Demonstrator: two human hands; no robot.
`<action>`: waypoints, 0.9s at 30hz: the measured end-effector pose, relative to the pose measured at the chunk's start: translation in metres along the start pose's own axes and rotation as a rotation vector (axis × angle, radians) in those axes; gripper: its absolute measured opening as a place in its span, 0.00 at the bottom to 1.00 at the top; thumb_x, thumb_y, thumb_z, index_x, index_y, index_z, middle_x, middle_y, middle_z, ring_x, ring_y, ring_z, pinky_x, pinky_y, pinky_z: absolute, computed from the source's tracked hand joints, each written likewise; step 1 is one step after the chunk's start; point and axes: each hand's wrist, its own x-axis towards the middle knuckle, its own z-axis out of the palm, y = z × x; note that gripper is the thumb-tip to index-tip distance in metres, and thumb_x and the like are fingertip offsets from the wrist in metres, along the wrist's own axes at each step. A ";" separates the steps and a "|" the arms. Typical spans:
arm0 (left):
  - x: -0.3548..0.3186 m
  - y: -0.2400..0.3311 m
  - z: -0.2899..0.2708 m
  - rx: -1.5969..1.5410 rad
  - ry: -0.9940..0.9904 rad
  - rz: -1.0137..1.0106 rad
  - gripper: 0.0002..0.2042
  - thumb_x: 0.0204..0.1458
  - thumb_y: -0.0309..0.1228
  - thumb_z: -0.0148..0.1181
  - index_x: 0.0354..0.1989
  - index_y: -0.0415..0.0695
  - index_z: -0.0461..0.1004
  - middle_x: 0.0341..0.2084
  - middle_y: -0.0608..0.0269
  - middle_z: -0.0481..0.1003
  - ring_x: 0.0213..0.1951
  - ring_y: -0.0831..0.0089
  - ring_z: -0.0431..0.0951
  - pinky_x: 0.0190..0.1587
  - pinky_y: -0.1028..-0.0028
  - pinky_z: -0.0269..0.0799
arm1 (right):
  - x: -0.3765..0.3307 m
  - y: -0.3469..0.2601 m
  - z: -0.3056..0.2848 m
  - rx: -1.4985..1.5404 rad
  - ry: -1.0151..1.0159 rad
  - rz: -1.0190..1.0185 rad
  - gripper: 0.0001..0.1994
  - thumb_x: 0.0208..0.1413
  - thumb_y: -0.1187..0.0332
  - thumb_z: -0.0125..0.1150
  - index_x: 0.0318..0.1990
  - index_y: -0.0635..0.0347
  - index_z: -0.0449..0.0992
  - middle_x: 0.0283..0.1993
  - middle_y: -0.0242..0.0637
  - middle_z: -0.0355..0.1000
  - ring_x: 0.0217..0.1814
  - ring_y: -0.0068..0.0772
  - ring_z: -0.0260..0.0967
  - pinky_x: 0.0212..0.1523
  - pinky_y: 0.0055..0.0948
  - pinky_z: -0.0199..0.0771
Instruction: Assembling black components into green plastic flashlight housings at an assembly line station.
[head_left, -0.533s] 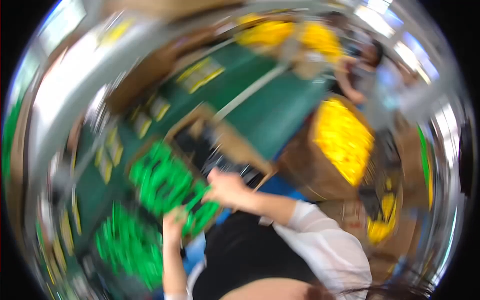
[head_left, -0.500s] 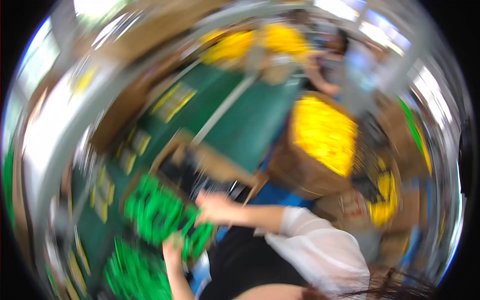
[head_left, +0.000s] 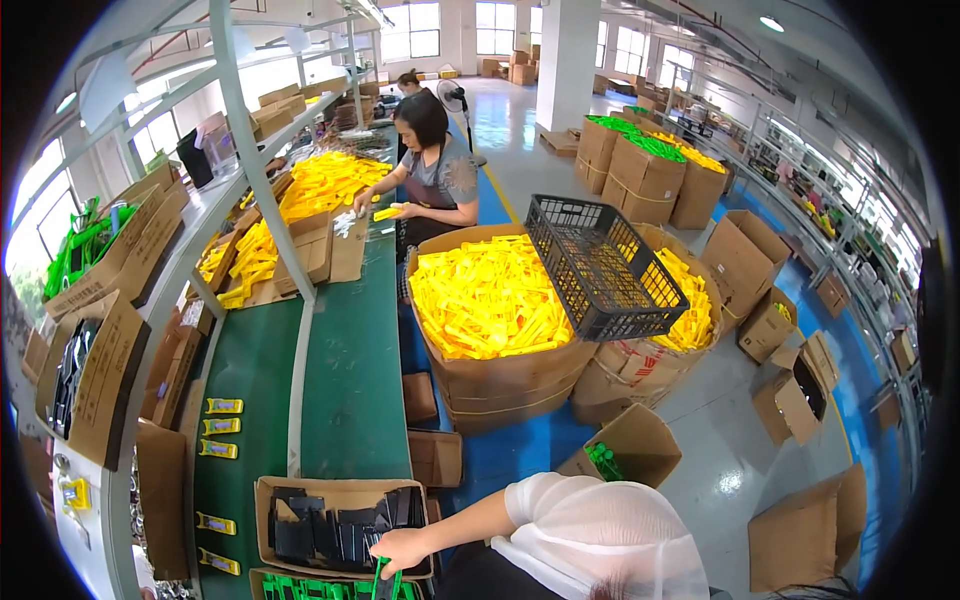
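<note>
My right hand (head_left: 401, 550) reaches in from the lower right, its arm in a sheer white sleeve. Its fingers are closed on a green plastic piece (head_left: 381, 570) at the bottom edge of the view. Just beyond is an open cardboard box (head_left: 300, 484) holding flat black plates (head_left: 345, 532), which stand on edge and lean together. In front of it, another box holds several green plastic frames (head_left: 310, 588), partly cut off by the lower edge. My left hand is not in view.
A green conveyor belt (head_left: 350, 400) carries several yellow pieces (head_left: 219, 449) on its left side. To the right stand big cartons of yellow parts (head_left: 490, 300) and a black crate (head_left: 605, 265). A co-worker (head_left: 430, 170) handles yellow pieces ahead. A metal post (head_left: 262, 160) rises at left.
The view has swung and sharpened from a heavy blur. My left hand, earlier at the green pieces, has left the view. My right hand is now low, by the black plates' box.
</note>
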 end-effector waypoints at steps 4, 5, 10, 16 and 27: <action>0.023 -0.007 0.008 0.067 0.022 -0.016 0.04 0.48 0.26 0.60 0.31 0.41 0.73 0.17 0.68 0.70 0.16 0.81 0.64 0.18 0.82 0.57 | -0.002 0.011 -0.017 0.076 0.041 0.007 0.21 0.41 0.52 0.62 0.30 0.63 0.68 0.24 0.49 0.69 0.32 0.53 0.68 0.32 0.45 0.65; 0.018 -0.003 0.012 0.035 0.011 -0.005 0.04 0.48 0.26 0.61 0.29 0.41 0.73 0.18 0.68 0.70 0.17 0.80 0.65 0.18 0.81 0.58 | 0.003 0.015 -0.013 0.046 0.044 0.002 0.21 0.41 0.52 0.63 0.29 0.63 0.70 0.24 0.48 0.69 0.32 0.53 0.68 0.32 0.45 0.66; 0.000 0.015 0.030 0.181 0.073 -0.002 0.08 0.47 0.26 0.62 0.35 0.37 0.75 0.20 0.66 0.74 0.20 0.81 0.68 0.22 0.82 0.63 | 0.013 0.033 -0.008 0.124 0.109 -0.063 0.19 0.35 0.55 0.64 0.22 0.63 0.70 0.21 0.48 0.69 0.29 0.53 0.68 0.29 0.44 0.66; 0.011 0.006 0.053 0.074 0.152 -0.055 0.06 0.46 0.25 0.63 0.30 0.37 0.75 0.20 0.66 0.73 0.18 0.80 0.66 0.20 0.81 0.62 | 0.012 0.042 -0.030 0.150 0.157 -0.092 0.18 0.33 0.57 0.67 0.21 0.62 0.70 0.20 0.46 0.68 0.28 0.51 0.69 0.28 0.44 0.66; -0.002 0.030 0.086 0.261 0.336 0.040 0.07 0.47 0.26 0.61 0.34 0.40 0.75 0.23 0.61 0.73 0.23 0.74 0.70 0.27 0.76 0.68 | 0.031 0.033 -0.040 0.090 -0.176 -0.197 0.21 0.38 0.51 0.62 0.31 0.61 0.73 0.26 0.48 0.70 0.33 0.50 0.70 0.33 0.45 0.68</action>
